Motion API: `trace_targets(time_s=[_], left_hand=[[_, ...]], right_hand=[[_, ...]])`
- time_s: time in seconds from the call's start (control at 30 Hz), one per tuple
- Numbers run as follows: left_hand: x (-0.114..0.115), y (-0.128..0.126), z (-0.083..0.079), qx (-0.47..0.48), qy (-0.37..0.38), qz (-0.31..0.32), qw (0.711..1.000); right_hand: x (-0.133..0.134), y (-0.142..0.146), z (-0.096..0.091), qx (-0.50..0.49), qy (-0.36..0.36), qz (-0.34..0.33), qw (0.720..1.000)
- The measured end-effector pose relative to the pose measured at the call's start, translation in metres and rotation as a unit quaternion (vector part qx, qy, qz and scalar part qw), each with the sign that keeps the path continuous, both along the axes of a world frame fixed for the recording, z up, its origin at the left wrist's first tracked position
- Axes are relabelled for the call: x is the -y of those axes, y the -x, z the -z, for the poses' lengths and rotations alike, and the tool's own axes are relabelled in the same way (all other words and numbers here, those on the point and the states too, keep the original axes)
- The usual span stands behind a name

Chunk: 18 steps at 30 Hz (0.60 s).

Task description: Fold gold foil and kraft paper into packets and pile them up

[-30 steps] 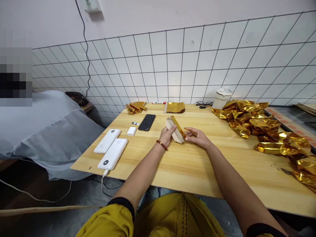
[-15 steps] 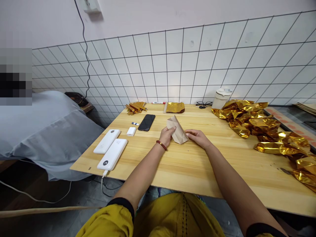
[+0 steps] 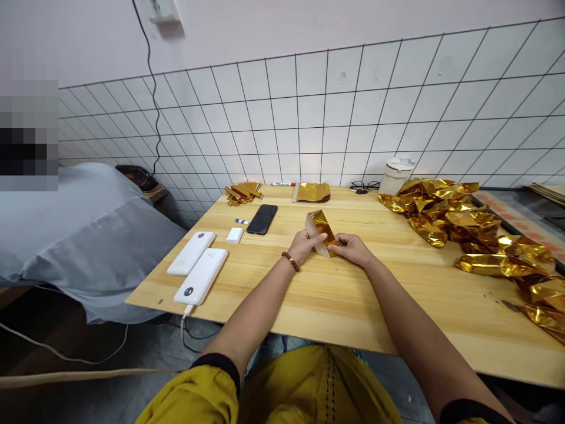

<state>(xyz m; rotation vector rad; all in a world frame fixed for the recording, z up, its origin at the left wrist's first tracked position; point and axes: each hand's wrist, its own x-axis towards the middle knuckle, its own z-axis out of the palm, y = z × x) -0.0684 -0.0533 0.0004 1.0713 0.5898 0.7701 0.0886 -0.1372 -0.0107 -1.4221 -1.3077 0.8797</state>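
A partly folded sheet of gold foil paper (image 3: 323, 222), with a pale brown back showing on its left, is held just above or on the wooden table, and I cannot tell which. My left hand (image 3: 303, 246) grips its lower left part, with the thumb pressed over the gold face. On the right edge of the paper, the thumb and fingers of my right hand (image 3: 352, 248) are closed in a pinch. Behind it lies a flat stack of gold foil paper (image 3: 313, 192). Many folded gold foil pieces (image 3: 472, 224) are heaped along the right.
Left of my hands lie a black phone (image 3: 262, 219), a white charger (image 3: 235, 235) and two white power banks (image 3: 200, 275). Gold foil strips (image 3: 243, 193), a marker (image 3: 283, 184), glasses (image 3: 365, 187) and a white cup (image 3: 396, 175) line the tiled wall. A person in grey sits at the left.
The paper has turned over from its brown side to its gold side. My right hand has moved left and closed on its right edge. The left hand has barely shifted.
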Motion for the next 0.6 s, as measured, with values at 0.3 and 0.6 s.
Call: trace_targets(time_s=[0.3, 0.6], left_hand=[[-0.011, 0.002, -0.001, 0.101, 0.102, -0.102, 0.984], [-0.004, 0.0, 0.001, 0.043, 0.047, -0.031, 0.998]], right_hand=[[-0.005, -0.008, 0.003, -0.088, -0.031, 0.04, 0.995], [-0.004, -0.007, 0.003, -0.084, -0.004, 0.013, 0.996]])
